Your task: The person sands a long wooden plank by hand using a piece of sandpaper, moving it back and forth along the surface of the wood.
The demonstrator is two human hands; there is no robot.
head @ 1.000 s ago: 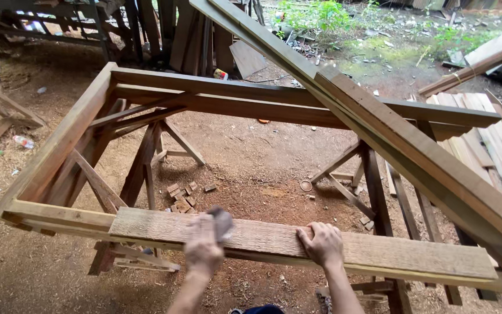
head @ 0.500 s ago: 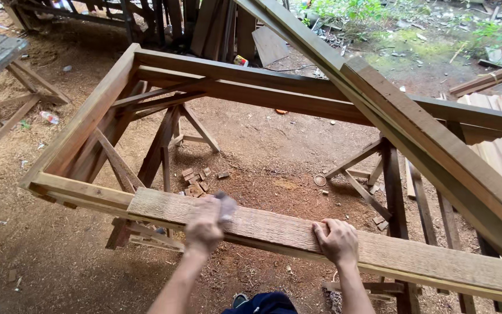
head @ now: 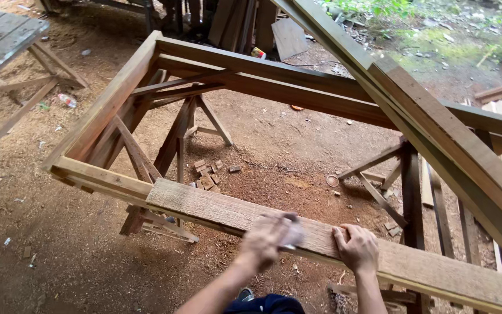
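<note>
Right now your left hand [head: 271, 235] is a blur over the near plank [head: 216, 210], fingers curled around a small pale sanding pad [head: 291, 232] pressed to the plank's top face; the smear hides exactly how the fingers sit on it. Your right hand [head: 355, 249] lies just beside it to the right, palm down, fingers spread and flat on the same plank, holding nothing. That plank is a rough, light-coloured board laid along the near rail of a large rectangular wooden frame [head: 108, 104], which rests on trestles [head: 172, 142] above a dirt floor strewn with sawdust. Under the frame a small heap of wood offcuts [head: 207, 174] sits on the ground, and a round lid-like disc [head: 333, 181] lies further right, near the foot of the right trestle. A long timber beam [head: 437, 134] slants across the upper right of your view, above the frame's far corner. At the upper left you can see the corner of a grey plank table [head: 1, 35], with a plastic bottle [head: 67, 100] lying on the ground near it.
</note>
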